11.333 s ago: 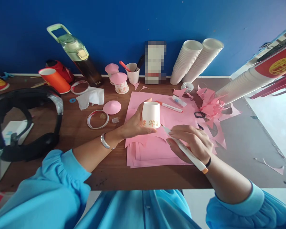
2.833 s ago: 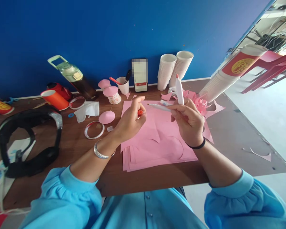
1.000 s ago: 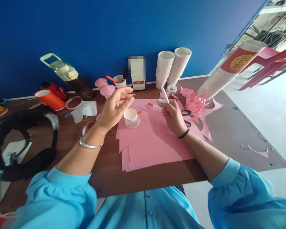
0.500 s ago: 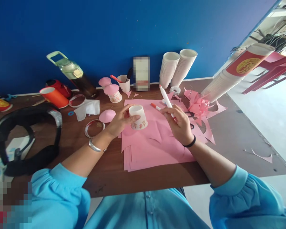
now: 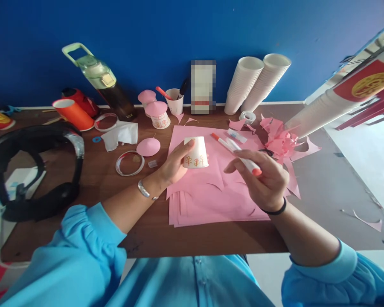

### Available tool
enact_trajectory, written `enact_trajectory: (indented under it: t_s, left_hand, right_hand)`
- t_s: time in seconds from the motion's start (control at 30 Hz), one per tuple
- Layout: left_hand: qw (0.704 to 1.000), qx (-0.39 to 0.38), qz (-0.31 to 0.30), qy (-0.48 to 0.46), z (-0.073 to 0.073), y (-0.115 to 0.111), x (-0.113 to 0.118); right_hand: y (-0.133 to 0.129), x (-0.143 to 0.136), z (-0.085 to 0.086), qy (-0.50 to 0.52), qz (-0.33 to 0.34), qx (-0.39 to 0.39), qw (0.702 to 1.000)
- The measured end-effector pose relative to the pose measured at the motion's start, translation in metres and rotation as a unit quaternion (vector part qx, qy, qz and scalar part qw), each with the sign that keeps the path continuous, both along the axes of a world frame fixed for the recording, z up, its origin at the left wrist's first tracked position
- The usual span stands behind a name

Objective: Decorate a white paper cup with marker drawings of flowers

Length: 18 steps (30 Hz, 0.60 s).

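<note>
My left hand (image 5: 176, 164) grips a small white paper cup (image 5: 196, 149), turned upside down with its wide rim at the bottom. Orange-red flowers are drawn along the side near that rim. To the right, my right hand (image 5: 265, 177) is closed around a white marker (image 5: 245, 161), whose orange end points down toward me. A second marker with an orange-red cap (image 5: 215, 137) lies on the pink paper sheets (image 5: 208, 209) beneath both hands. Two decorated cups (image 5: 161, 121) with pink cone tops stand behind, and a loose pink cone (image 5: 148, 147) rests left of my left hand.
At the back stand a bottle (image 5: 105, 85), a cup of pens (image 5: 175, 104), and stacked paper cups (image 5: 246, 81). Crumpled pink scraps (image 5: 281, 138) lie right, beside a leaning cup stack (image 5: 316, 111). A black headband-like device (image 5: 38, 209) sits left, near cut cup rings (image 5: 117, 164).
The marker in my right hand has swung so its orange end points down toward me. My left hand has turned the cup, showing its flowers more squarely. The view has shifted slightly.
</note>
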<state>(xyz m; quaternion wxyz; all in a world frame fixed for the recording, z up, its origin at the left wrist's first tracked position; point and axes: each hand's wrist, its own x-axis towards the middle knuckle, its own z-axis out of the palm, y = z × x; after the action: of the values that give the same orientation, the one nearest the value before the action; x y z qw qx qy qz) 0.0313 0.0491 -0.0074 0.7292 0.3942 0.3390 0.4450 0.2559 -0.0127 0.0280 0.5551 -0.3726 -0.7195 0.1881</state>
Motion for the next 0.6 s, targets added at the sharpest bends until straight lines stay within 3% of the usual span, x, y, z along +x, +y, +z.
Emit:
enact_trajectory:
  t_s: [0.17,0.33,0.43,0.6]
  left_hand:
    - [0.999,-0.016,-0.044,-0.025,-0.004,0.000,-0.002]
    - [0.999,0.011,-0.032,-0.016,-0.004,-0.001,0.001]
    - [0.999,0.021,-0.037,-0.004,-0.004,-0.001,0.002]
    - [0.998,0.009,-0.055,-0.020,-0.003,-0.001,0.000]
  right_hand:
    - [-0.013,0.009,0.012,-0.066,0.054,0.139,0.987]
    - [-0.020,0.017,0.015,-0.078,0.073,0.084,0.991]
    - [-0.019,0.013,0.013,-0.051,0.054,0.100,0.992]
    - [-0.015,0.007,0.017,-0.032,0.095,0.107,0.989]
